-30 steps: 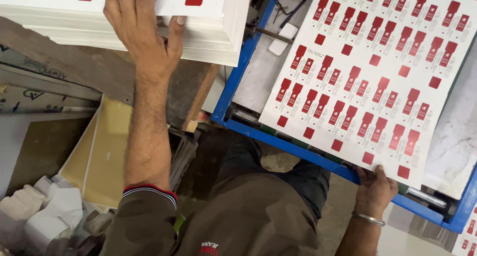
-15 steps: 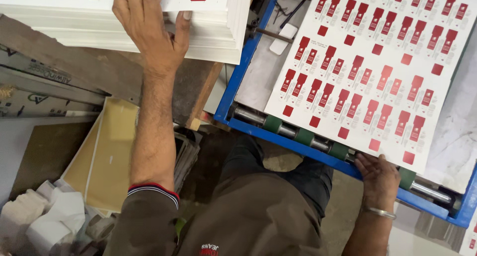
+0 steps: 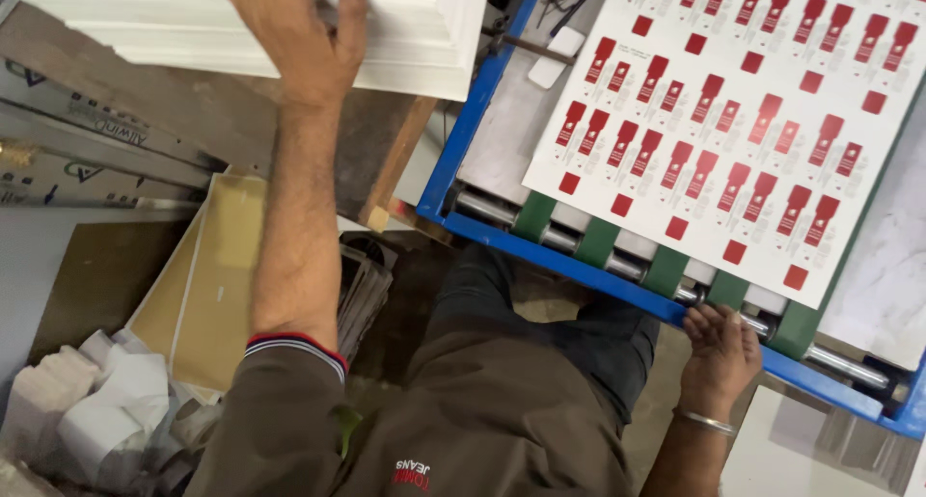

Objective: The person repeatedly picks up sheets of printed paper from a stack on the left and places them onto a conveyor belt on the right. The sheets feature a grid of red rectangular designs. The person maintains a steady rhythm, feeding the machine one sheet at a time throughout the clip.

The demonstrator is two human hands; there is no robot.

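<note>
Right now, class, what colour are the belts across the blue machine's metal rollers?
Green belts, clearest in the head view.

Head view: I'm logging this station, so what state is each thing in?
Printed sheet: flat on the blue-framed feed table, over the green belts.
White paper stack: piled, left hand pressed on it.
Right hand: fingers on the table's front roller.
Crumpled paper: heaped at lower left.

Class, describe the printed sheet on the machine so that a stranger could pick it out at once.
Find the blue-framed machine on the right, with green belts over steel rollers. On its bed lies one large white sheet, just above the right hand. Unlike the stack of sheets under the left hand, it lies single, with rows of red tag shapes.
</note>
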